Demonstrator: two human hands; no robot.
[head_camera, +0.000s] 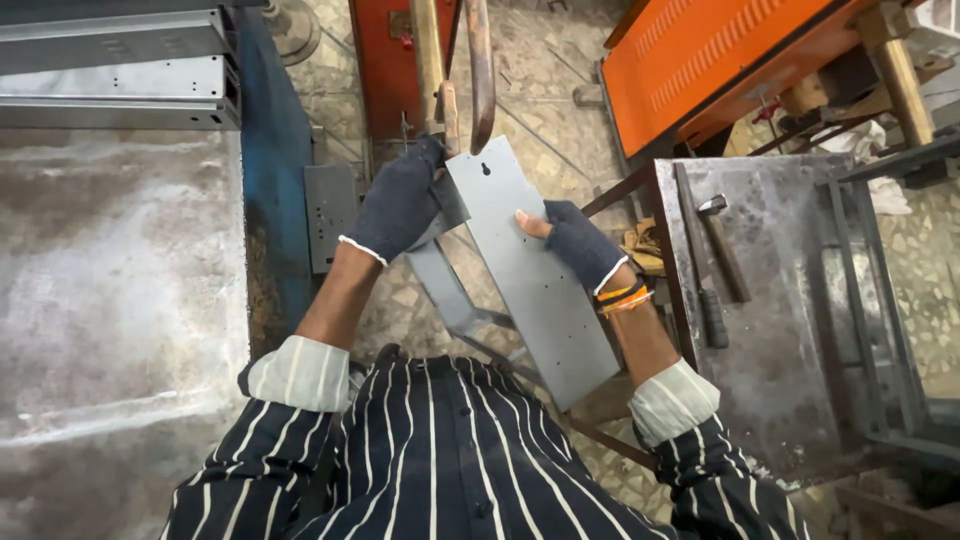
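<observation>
I hold a long grey sheet-metal panel with small punched holes and a keyhole slot near its far end. My left hand, in a dark fingerless glove, grips the panel's far left edge. My right hand, also gloved, with orange bands at the wrist, clasps its right edge at mid-length. The panel's far end sits between two rusty curved arms of a machine ahead of me.
A grey slab worktop lies to my left with stacked metal channels at its far end. A steel table on my right carries a hammer. An orange machine stands beyond. Another grey panel leans on a blue frame.
</observation>
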